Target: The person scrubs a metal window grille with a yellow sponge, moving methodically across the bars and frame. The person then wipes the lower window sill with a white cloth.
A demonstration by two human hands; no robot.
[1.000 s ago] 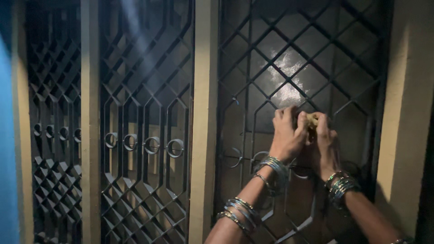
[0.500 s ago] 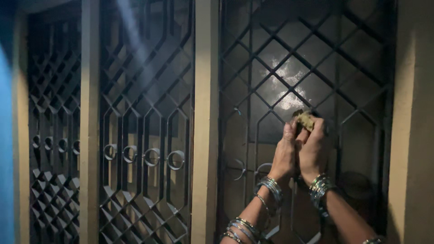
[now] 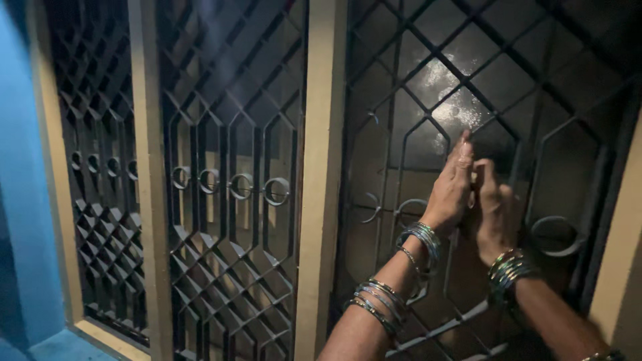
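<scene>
— At the right-hand window, what is observed?

— Both hands are raised against the dark metal grille point(image 3: 468, 80), pressed close together. The left hand point(image 3: 451, 190) is held flat and upright, fingers together, its fingertips at a diagonal bar. The right hand point(image 3: 493, 214) is set just beside it, touching it, fingers curled toward the glass point(image 3: 445, 87).

— Is anything gripped?

— That cannot be told; whatever lies between the palms is hidden. No object is seen in either hand.

— Other details?

— Bangles point(image 3: 418, 241) are worn on both wrists, and more are stacked on the left forearm. A bright smudge is noted on the glass above the fingertips. A cream post point(image 3: 321, 167) divides this grille from a matching panel point(image 3: 227, 180) to the left, beside a blue wall point(image 3: 23, 200).
</scene>
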